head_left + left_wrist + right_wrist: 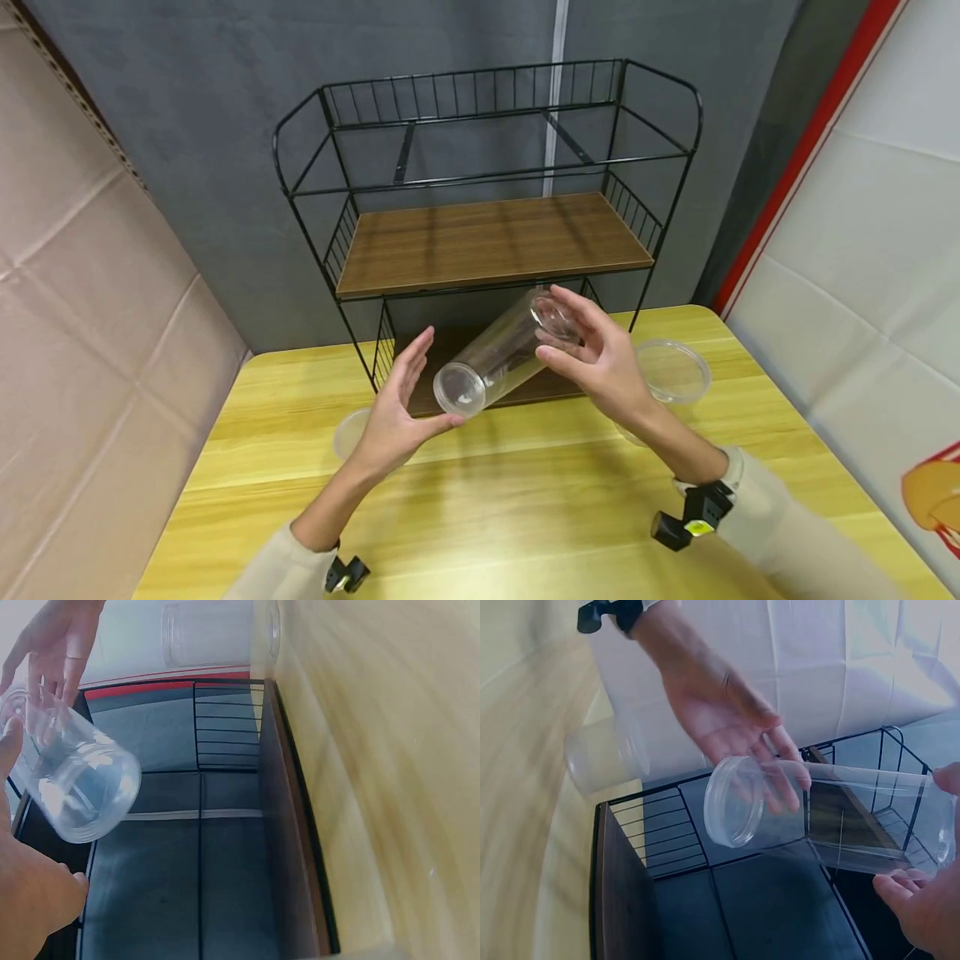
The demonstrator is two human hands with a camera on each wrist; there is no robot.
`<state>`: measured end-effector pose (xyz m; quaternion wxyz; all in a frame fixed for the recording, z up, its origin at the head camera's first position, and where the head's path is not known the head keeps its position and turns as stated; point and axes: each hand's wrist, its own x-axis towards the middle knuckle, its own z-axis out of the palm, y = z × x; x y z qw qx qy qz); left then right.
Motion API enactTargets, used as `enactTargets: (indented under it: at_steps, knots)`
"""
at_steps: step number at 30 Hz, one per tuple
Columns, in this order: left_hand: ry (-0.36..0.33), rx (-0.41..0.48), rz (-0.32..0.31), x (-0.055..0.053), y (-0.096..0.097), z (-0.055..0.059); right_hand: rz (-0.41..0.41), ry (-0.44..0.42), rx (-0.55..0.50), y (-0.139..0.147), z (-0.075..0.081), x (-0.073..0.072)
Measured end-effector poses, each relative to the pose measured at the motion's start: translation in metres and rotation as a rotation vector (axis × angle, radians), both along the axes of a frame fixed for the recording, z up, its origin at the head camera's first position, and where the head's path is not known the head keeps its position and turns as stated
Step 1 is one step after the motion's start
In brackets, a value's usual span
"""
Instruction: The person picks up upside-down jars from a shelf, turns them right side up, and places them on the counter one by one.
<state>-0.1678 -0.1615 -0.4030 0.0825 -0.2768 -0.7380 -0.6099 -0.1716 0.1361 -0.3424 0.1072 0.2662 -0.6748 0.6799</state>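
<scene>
A tall clear plastic jar hangs tilted in the air before the shelf, its ridged end low and to the left. My right hand grips the jar's upper end between thumb and fingers. My left hand is beside the lower end, fingers straight and spread from the thumb. In the head view its thumb tip meets the jar's rim; whether it touches, I cannot tell. Left fingers show through and behind the jar in the right wrist view.
A black wire shelf with brown wooden boards stands at the table's back. A second clear jar stands right of it, behind my right forearm. Another clear container is partly hidden behind my left hand. Walls flank the yellow wooden table.
</scene>
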Motion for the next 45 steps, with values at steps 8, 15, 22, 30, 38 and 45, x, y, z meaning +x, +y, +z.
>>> enactTargets:
  at_steps: [8, 15, 22, 30, 38, 45]
  knots:
    - [-0.096, 0.084, -0.096, -0.004, 0.009, -0.008, 0.031, -0.061, -0.194, 0.005, -0.014, 0.003]
    - [-0.118, 0.246, -0.176, -0.004, 0.019, -0.012, 0.109, -0.077, -0.344, 0.004, -0.021, 0.005]
    - [-0.112, 0.367, -0.18, -0.002, 0.022, -0.011, 0.148, -0.101, -0.403, 0.004, -0.025, 0.004]
    - [-0.094, 0.423, -0.154, 0.0, 0.019, 0.002, 0.149, -0.122, -0.278, 0.016, -0.027, 0.003]
    - [-0.066, 0.421, -0.151, -0.003, 0.01, 0.019, -0.07, -0.048, 0.082, 0.037, -0.017, 0.005]
    - [-0.041, 0.295, -0.127, -0.007, 0.001, 0.031, -0.374, 0.232, 0.266, 0.063, 0.003, 0.001]
